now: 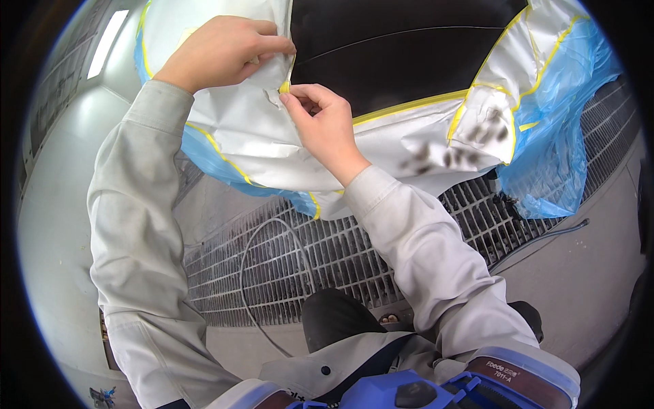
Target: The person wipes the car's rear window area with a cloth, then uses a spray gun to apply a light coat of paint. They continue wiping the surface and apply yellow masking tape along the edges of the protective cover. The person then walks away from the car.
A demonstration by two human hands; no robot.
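Observation:
A glossy black panel (402,58) is bordered by white masking paper (238,129) and strips of yellow masking tape (412,108). My left hand (228,51) is closed at the paper's upper left part, its fingertips at the edge beside the black panel. Just below it, my right hand (325,126) pinches the yellow tape and paper edge at the panel's lower left corner between thumb and forefinger. The other fingers of my right hand curl inward, partly hidden. Dark spray marks (453,158) spot the paper on the right.
Blue plastic film (552,157) drapes around the paper. Below lies a metal floor grating (340,266) with a looped grey hose (244,273) across it. Another hose (552,233) lies to the right. A blue respirator (409,392) fills the lower edge. A pale wall (68,225) stands left.

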